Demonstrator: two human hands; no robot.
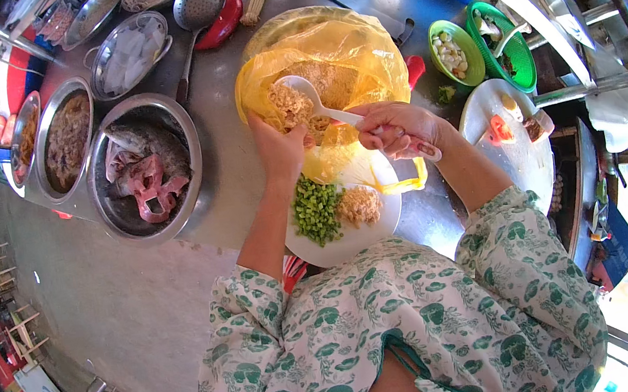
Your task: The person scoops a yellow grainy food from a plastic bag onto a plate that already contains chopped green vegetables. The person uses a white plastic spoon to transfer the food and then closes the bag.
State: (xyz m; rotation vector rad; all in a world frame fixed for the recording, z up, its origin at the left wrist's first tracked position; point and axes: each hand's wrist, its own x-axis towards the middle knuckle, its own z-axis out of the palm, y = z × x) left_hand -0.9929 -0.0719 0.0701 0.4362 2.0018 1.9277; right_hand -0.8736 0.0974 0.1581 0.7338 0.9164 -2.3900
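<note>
A yellow plastic bag (379, 55) filled with a tan crumbly food (327, 78) lies open over a round container on the metal table. My left hand (276, 148) grips the bag's near left edge. In my right hand (399, 128) is the handle of a white spoon (339, 114), its bowl down in the bag against the crumbly food. Just below the bag, a white plate (320, 254) bears chopped green pieces (315, 210), perhaps scallion or beans, and a small heap of the tan food (359, 206). The bag's yellow handle loop overlaps the plate's right side.
To the left stands a steel basin (193, 151) with fish and pink meat, beside several metal bowls of food. A skimmer (199, 6) lies beyond. At right are a green bowl of garlic (457, 55), a green basket (526, 70) and a round cutting board (520, 172).
</note>
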